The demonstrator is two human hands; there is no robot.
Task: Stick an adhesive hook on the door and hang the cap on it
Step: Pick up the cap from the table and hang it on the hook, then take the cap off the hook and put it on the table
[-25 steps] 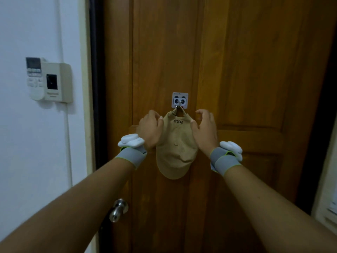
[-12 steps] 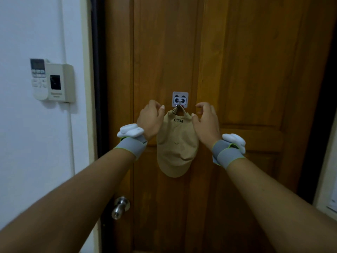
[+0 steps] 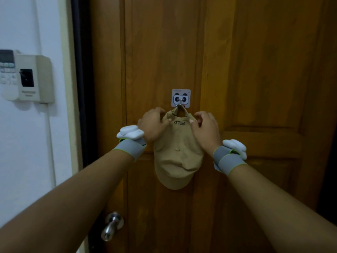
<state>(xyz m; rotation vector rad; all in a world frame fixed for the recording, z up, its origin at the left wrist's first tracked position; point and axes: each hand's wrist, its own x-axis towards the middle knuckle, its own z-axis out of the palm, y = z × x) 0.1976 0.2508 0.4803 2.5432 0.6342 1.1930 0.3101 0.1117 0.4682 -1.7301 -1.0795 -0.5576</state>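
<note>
Beige cap (image 3: 177,152) was hung on panda hook (image 3: 181,98), frame centre; upper edges were pinched by left hand (image 3: 154,125) and right hand (image 3: 206,128), fingers curled.

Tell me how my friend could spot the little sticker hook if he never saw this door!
Look at the big brown wooden door, about the middle of it. There, right above the tan cap between the two hands, sits the adhesive hook. It is a small white square with a cartoon panda face, the only white thing stuck on the wood.
</note>
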